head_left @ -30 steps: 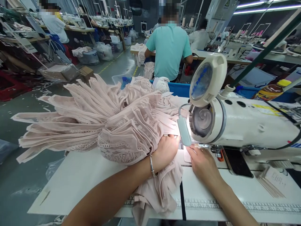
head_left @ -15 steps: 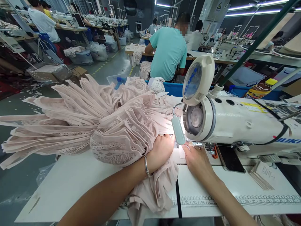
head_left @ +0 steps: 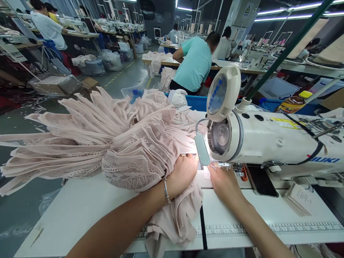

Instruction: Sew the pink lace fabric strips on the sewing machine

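Observation:
My left hand [head_left: 185, 172], a metal bangle at its wrist, is closed at the left of the needle area, fingers curled on pale pink fabric. Close by on the right, my right hand [head_left: 225, 182] reaches under the head of a white sewing machine [head_left: 258, 138]. Its fingers are bent together, and their tips and anything between them are hidden. A small lamp [head_left: 202, 148] lights the spot between both hands. Beside and beneath my left arm lies a big bundle of pink lace pieces [head_left: 139, 154], with some pink cloth [head_left: 174, 218] trailing over the table's front edge.
Right of my hand lie a phone [head_left: 262, 181] and a stack of cards [head_left: 298, 200]. A ruler strip [head_left: 268, 228] runs along the table front. Behind the machine are a bottle [head_left: 292, 102] and a blue bin [head_left: 197, 103]. A co-worker in turquoise [head_left: 195, 62] sits ahead.
The co-worker in turquoise has leaned down and to the right. My view has shifted slightly; both my hands keep nearly the same place at the machine.

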`<act>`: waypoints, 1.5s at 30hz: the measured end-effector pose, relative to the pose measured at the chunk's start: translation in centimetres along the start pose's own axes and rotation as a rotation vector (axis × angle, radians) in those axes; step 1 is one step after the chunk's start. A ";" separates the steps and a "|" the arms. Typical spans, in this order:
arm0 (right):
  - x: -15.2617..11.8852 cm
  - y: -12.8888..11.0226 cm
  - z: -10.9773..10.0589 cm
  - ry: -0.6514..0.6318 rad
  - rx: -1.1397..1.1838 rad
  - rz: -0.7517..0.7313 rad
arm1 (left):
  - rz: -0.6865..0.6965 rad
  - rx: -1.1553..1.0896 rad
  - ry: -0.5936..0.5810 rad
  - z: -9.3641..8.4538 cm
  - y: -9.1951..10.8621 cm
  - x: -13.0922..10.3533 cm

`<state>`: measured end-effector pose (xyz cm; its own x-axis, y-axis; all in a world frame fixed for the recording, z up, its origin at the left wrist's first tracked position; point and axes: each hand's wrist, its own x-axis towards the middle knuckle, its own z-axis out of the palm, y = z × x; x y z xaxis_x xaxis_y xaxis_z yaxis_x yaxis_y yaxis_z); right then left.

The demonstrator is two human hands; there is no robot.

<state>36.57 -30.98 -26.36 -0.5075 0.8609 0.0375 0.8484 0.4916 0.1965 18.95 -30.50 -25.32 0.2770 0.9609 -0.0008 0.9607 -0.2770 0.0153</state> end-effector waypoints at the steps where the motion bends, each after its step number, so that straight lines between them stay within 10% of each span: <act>1: 0.0 0.0 -0.1 -0.017 0.003 0.009 | -0.004 0.002 0.001 0.1 0.0 0.0; 8: 0.0 0.0 0.1 0.007 0.033 0.012 | 0.087 0.013 0.124 0.5 -0.3 -1.0; 20: 0.3 0.9 1.9 0.110 0.100 0.042 | 0.512 0.033 0.865 1.3 -2.4 -4.2; 26: 0.6 1.1 1.8 -0.026 0.143 0.109 | 0.826 0.039 0.618 0.8 -1.4 -3.8; 31: -4.0 4.0 1.0 0.306 0.123 0.025 | 0.741 0.022 0.546 1.4 -1.5 -4.0; 35: -10.1 10.5 0.4 0.508 0.042 0.325 | 0.727 0.020 0.585 1.7 -1.6 -4.2; 40: -14.4 16.7 0.0 0.341 0.175 0.612 | 0.781 -0.027 0.498 2.4 -1.6 -4.0; 45: -14.7 17.7 -1.1 0.241 0.297 0.709 | 0.664 -0.130 0.451 1.9 -1.8 -3.9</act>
<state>58.90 -35.06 -22.40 0.1771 0.9457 0.2725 0.9682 -0.1178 -0.2206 16.17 -33.76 -27.27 0.7293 0.5138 0.4518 0.5812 -0.8136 -0.0130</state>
